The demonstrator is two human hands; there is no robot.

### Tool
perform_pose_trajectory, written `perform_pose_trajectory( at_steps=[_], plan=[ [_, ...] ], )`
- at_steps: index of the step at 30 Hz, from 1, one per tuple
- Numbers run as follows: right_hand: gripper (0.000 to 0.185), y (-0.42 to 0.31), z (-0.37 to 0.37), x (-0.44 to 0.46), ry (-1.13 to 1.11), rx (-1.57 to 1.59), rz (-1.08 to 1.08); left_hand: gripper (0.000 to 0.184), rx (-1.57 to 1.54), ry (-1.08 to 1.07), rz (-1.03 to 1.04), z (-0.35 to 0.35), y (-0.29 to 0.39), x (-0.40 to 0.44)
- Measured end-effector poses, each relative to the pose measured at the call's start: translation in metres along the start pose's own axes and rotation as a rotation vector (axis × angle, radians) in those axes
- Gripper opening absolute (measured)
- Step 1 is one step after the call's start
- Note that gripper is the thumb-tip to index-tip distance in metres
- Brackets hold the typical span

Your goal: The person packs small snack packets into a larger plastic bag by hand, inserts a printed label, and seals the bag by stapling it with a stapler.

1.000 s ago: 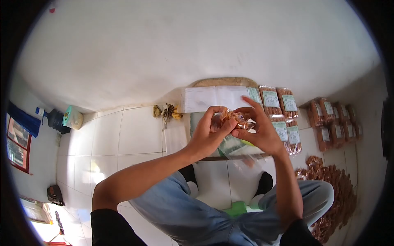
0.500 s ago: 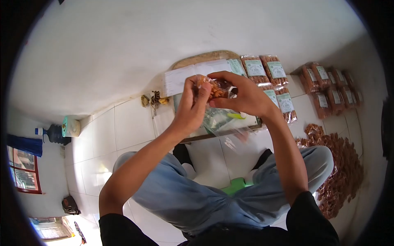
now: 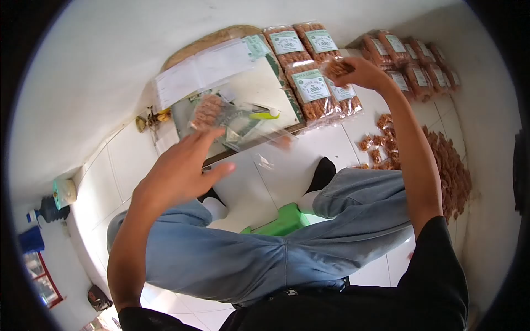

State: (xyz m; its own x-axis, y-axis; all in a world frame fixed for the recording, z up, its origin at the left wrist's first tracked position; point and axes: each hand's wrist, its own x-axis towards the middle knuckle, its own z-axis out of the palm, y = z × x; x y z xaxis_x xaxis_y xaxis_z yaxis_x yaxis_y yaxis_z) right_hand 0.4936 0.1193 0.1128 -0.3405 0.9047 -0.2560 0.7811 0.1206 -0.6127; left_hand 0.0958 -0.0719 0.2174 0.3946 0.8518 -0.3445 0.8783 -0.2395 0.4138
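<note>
My right hand [image 3: 361, 74] is closed on a small clear packet of brown snack [image 3: 335, 70], held above the large labelled snack packs [image 3: 313, 91]. Over the near left edge of the low table [image 3: 281, 83], my left hand [image 3: 185, 163] hangs with fingers spread and nothing in it. Just beyond its fingertips lies a clear plastic bag [image 3: 232, 129], with brown snack packets [image 3: 208, 112] in its far end. A yellow-green handled tool [image 3: 265, 114] rests beside the bag; its kind is unclear. White papers [image 3: 204, 71] lie along the table's far side.
More filled packs [image 3: 417, 80] are stacked by the wall at the right. A heap of small snack packets [image 3: 450, 171] covers the floor beside my right knee. Bananas [image 3: 163, 116] lie left of the table. A green stool [image 3: 281, 220] is between my legs.
My hands have come apart. The right one has moved right with a snack packet, while the left has drawn back and opened. The camera view has swung to the right.
</note>
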Motion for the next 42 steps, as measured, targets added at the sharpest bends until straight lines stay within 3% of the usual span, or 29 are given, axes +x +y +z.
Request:
perform_pose_trajectory(
  at_steps=[1, 2, 3, 4, 6, 8, 10, 12, 15, 16, 19, 20, 26, 28, 29, 31, 35, 37, 39, 42],
  plan=[
    [0.049, 0.046, 0.004, -0.005, 0.006, -0.030, 0.058, 0.062, -0.004, -0.010, 0.019, -0.004, 0.003, -0.004],
    [0.046, 0.081, 0.007, -0.011, 0.011, -0.061, 0.118, 0.062, 0.021, -0.150, -0.058, -0.009, 0.007, -0.007],
    [0.054, 0.086, 0.008, -0.029, -0.060, -0.021, 0.397, 0.062, 0.049, -0.288, -0.134, -0.010, 0.008, -0.009],
    [0.048, 0.122, 0.020, -0.038, -0.093, 0.001, 0.472, 0.062, 0.046, -0.293, -0.115, -0.010, 0.006, -0.011],
    [0.034, 0.173, 0.049, -0.074, 0.004, 0.288, 0.699, 0.061, 0.114, -0.336, -0.100, -0.010, 0.000, -0.013],
    [0.025, 0.222, 0.093, -0.110, 0.290, 0.781, 0.777, 0.060, 0.134, -0.328, -0.057, -0.012, -0.006, -0.014],
    [0.021, 0.209, 0.113, -0.142, 0.460, 1.029, 0.921, 0.060, 0.153, -0.311, -0.025, -0.015, -0.009, -0.013],
    [0.020, 0.266, 0.151, -0.158, 0.475, 1.359, 0.977, 0.061, 0.191, -0.260, 0.029, -0.020, -0.010, -0.012],
    [0.020, 0.251, 0.165, -0.153, 0.582, 1.334, 1.139, 0.061, 0.127, -0.274, -0.001, -0.029, -0.006, -0.007],
    [0.018, 0.263, 0.168, -0.150, 0.503, 1.409, 1.022, 0.061, 0.129, -0.267, -0.007, -0.029, -0.006, -0.005],
    [0.027, 0.268, 0.176, -0.130, 0.576, 1.386, 1.076, 0.060, 0.138, -0.252, -0.018, -0.027, -0.009, -0.003],
    [0.036, 0.256, 0.175, -0.122, 0.667, 1.145, 1.310, 0.059, 0.131, -0.239, -0.011, -0.025, -0.011, -0.003],
    [0.048, 0.259, 0.193, -0.107, 0.459, 1.083, 1.031, 0.060, 0.110, -0.242, -0.045, -0.023, -0.018, -0.002],
    [0.047, 0.255, 0.207, -0.101, 0.495, 0.789, 0.964, 0.060, 0.120, -0.219, -0.044, -0.023, -0.020, -0.004],
    [0.047, 0.251, 0.218, -0.099, 0.494, 0.789, 0.961, 0.060, 0.117, -0.215, -0.051, -0.023, -0.020, -0.005],
    [0.051, 0.229, 0.240, -0.097, 0.686, -0.058, 0.807, 0.059, 0.115, -0.210, -0.058, -0.023, -0.020, -0.006],
    [0.046, 0.166, 0.246, -0.103, 0.516, -0.425, 0.344, 0.058, 0.093, -0.221, -0.072, -0.024, -0.018, -0.009],
    [0.050, 0.160, 0.256, -0.103, 0.465, -0.415, 0.315, 0.058, 0.086, -0.213, -0.077, -0.026, -0.016, -0.010],
    [0.053, 0.155, 0.260, -0.105, 0.493, -0.444, 0.028, 0.058, 0.072, -0.228, -0.086, -0.027, -0.015, -0.011],
    [0.052, 0.144, 0.260, -0.105, 0.460, -0.415, 0.019, 0.058, 0.094, -0.211, -0.063, -0.024, -0.018, -0.015]
  ],
)
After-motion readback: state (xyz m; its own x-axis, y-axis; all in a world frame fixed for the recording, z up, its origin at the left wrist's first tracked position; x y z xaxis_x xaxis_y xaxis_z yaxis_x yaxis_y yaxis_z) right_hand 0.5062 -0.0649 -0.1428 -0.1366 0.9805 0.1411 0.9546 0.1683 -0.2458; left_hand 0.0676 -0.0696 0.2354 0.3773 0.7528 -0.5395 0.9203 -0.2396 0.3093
